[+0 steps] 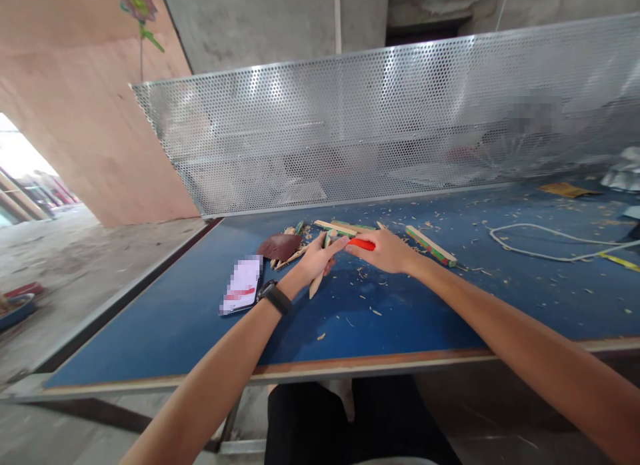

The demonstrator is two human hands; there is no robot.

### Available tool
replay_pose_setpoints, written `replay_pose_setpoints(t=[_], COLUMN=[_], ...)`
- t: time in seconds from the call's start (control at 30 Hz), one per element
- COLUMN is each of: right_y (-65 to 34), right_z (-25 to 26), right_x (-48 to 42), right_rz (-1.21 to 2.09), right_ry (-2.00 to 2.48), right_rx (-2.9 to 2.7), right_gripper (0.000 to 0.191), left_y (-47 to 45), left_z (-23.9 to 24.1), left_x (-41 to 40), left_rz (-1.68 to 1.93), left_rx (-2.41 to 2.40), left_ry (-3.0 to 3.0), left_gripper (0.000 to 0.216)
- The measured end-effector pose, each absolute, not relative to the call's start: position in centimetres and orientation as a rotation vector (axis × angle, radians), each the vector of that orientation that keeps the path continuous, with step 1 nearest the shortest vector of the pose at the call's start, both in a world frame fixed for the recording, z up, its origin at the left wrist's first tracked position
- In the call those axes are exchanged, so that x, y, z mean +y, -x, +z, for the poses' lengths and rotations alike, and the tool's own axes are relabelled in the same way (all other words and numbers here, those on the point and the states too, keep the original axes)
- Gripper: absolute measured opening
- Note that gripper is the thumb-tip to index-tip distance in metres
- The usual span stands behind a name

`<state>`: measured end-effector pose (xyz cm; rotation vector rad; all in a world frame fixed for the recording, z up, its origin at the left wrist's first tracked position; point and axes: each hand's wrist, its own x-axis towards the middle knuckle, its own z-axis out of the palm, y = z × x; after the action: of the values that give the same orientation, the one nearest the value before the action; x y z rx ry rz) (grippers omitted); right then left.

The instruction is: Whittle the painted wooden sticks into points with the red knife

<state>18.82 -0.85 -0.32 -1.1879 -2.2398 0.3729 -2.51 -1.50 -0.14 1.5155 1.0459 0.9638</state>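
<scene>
My left hand, with a black watch on the wrist, is closed round a thin wooden stick whose lower end points toward me over the blue tabletop. My right hand is closed on a red tool, and its tip meets the stick near my left fingers. Just beyond my hands lies a pile of wooden sticks and shavings.
A brown sheet of sandpaper and a phone lie left of my hands. A painted wooden stick lies to the right, a white cable farther right. A perforated metal screen stands along the table's far edge.
</scene>
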Motion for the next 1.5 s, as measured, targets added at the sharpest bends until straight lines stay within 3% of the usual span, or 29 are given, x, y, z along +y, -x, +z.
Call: replay_pose_setpoints(t=[0.5, 0.7, 1.23, 1.5], right_y=[-17.2, -16.5, -18.9, -19.0], right_z=[0.1, 0.5, 0.2, 0.2], right_x=[-2.6, -2.8, -1.4, -1.5], right_rz=[-0.037, -0.009, 0.261, 0.293], right_ry=[1.506, 1.558, 1.205, 1.216], right_rx=[-2.090, -2.005, -2.250, -2.281], right_gripper=[0.060, 0.060, 0.061, 0.066], left_y=[2.2, 1.3, 2.5, 2.9], left_z=[0.1, 0.0, 0.6, 0.1], left_x=[-1.4, -1.8, -1.9, -1.8], left_rz=[1.053, 1.151, 1.004, 0.984], left_rx=[1.274, 1.292, 1.331, 1.224], left_ry=[-1.555, -1.586, -1.725, -1.719], left_gripper=[0.050, 0.053, 0.041, 0.046])
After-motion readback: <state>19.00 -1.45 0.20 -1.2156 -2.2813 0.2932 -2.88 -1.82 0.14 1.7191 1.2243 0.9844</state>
